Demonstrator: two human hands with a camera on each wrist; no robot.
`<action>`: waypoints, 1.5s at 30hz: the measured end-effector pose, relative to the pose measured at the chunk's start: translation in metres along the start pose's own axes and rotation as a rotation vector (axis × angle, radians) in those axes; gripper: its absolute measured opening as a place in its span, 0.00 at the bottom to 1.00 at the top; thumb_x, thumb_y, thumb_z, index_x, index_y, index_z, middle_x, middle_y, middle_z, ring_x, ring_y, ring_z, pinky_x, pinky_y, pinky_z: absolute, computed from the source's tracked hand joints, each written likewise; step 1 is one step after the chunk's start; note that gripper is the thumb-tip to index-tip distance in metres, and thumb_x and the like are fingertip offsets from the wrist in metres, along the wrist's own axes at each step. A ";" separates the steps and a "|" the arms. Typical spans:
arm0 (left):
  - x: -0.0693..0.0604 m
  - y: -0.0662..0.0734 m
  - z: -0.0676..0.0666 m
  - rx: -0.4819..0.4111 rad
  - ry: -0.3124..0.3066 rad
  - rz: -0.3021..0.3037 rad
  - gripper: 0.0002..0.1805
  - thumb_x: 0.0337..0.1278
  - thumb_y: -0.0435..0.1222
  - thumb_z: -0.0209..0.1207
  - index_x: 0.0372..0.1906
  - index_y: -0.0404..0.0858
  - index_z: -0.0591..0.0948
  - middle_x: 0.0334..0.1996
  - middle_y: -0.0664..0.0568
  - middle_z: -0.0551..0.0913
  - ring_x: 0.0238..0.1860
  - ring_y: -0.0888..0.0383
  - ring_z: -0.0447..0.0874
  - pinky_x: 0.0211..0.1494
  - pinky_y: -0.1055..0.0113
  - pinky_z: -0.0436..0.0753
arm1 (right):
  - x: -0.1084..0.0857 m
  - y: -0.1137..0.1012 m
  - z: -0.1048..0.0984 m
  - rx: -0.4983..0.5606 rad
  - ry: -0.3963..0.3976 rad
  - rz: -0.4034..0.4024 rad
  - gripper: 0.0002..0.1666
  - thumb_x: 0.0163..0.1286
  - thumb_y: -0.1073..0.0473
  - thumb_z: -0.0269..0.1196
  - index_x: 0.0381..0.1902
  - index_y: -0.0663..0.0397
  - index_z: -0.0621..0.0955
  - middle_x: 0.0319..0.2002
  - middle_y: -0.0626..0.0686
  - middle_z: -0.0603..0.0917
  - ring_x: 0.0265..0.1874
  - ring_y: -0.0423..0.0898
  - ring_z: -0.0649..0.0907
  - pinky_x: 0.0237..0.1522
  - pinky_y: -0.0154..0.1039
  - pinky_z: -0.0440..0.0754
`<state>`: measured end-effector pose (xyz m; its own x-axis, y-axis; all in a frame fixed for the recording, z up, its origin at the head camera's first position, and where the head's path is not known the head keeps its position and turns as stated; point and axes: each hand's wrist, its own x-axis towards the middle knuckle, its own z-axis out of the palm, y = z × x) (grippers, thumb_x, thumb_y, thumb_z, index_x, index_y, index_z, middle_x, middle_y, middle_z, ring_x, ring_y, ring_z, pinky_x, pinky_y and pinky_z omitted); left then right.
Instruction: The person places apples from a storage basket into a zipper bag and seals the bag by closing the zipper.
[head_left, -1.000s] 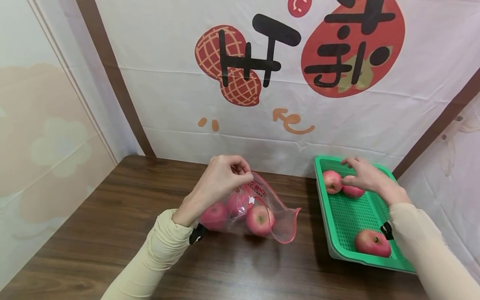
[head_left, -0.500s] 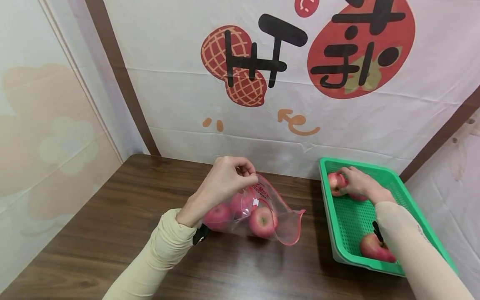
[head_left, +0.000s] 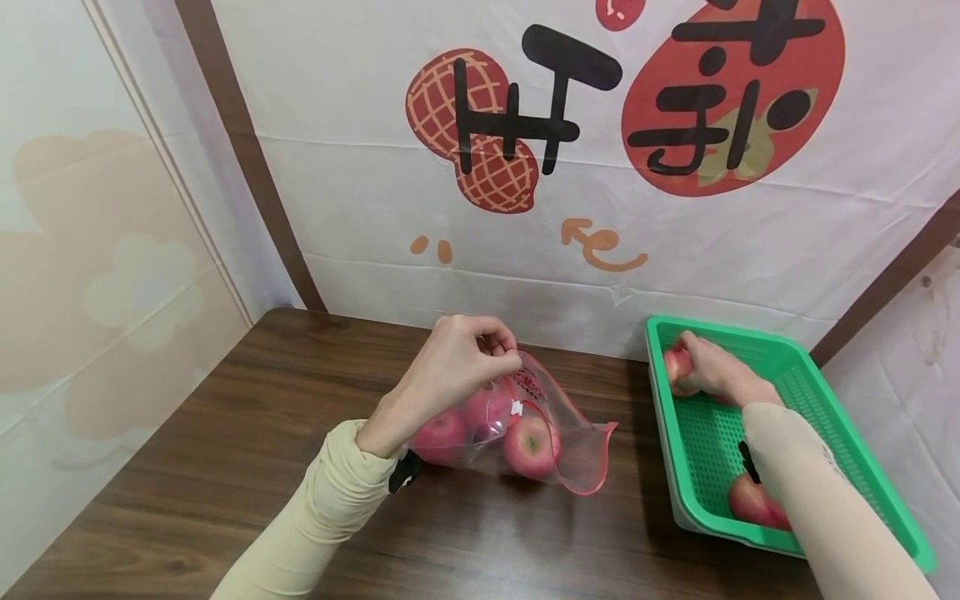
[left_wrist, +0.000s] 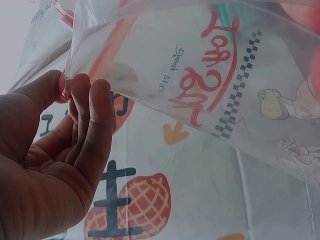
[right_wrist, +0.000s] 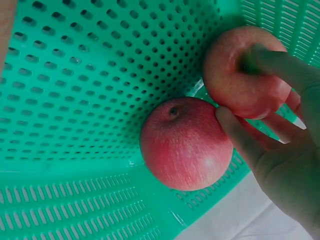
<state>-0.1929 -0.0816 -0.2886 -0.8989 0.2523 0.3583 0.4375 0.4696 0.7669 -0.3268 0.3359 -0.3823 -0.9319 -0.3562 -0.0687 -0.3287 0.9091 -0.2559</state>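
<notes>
A clear bag with red trim (head_left: pixel 588 450) is held up at its top edge by my left hand (head_left: pixel 453 367), thumb and fingers pinching it; the left wrist view shows the pinch on the bag's edge (left_wrist: pixel 200 60). Several apples lie inside, one apple (head_left: pixel 531 446) near the bag's mouth. Within the green basket (head_left: pixel 682 492), my right hand (head_left: pixel 716 371) grips an apple (head_left: pixel 677 367) in the far left corner. In the right wrist view the fingers curl round that apple (right_wrist: pixel 240 95), with another apple (right_wrist: pixel 185 145) touching it.
One more apple (head_left: pixel 753 500) sits at the near end of the basket, partly behind the right sleeve. The wooden table (head_left: pixel 247 433) meets a printed white cloth (head_left: pixel 337 217) at the back and a cloth wall on the left.
My right hand has moved left and down into the basket and taken hold of the corner apple. My left hand still pinches the bag. The head view has shifted slightly.
</notes>
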 end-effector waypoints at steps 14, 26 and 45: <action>0.001 0.001 -0.001 0.029 0.002 0.007 0.03 0.45 0.36 0.62 0.22 0.48 0.84 0.19 0.60 0.80 0.21 0.62 0.76 0.26 0.71 0.76 | -0.015 -0.003 -0.023 -0.047 0.114 0.045 0.38 0.59 0.47 0.69 0.58 0.66 0.70 0.48 0.66 0.76 0.39 0.57 0.78 0.37 0.51 0.79; 0.003 -0.001 -0.003 0.021 0.004 0.002 0.03 0.45 0.36 0.63 0.23 0.47 0.84 0.19 0.58 0.81 0.18 0.63 0.76 0.25 0.68 0.78 | -0.027 -0.059 -0.077 -0.017 0.308 -0.080 0.39 0.53 0.47 0.75 0.54 0.64 0.72 0.45 0.61 0.76 0.41 0.55 0.76 0.37 0.45 0.79; 0.005 0.000 0.002 -0.019 -0.013 -0.019 0.04 0.46 0.35 0.63 0.22 0.47 0.84 0.18 0.57 0.81 0.16 0.60 0.80 0.23 0.64 0.81 | -0.076 -0.220 -0.088 0.161 0.275 -0.493 0.34 0.49 0.50 0.78 0.53 0.46 0.75 0.46 0.44 0.78 0.41 0.39 0.80 0.38 0.38 0.85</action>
<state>-0.1973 -0.0788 -0.2876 -0.9067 0.2546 0.3363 0.4194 0.4583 0.7836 -0.1968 0.1817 -0.2362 -0.6874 -0.6405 0.3425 -0.7262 0.5983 -0.3386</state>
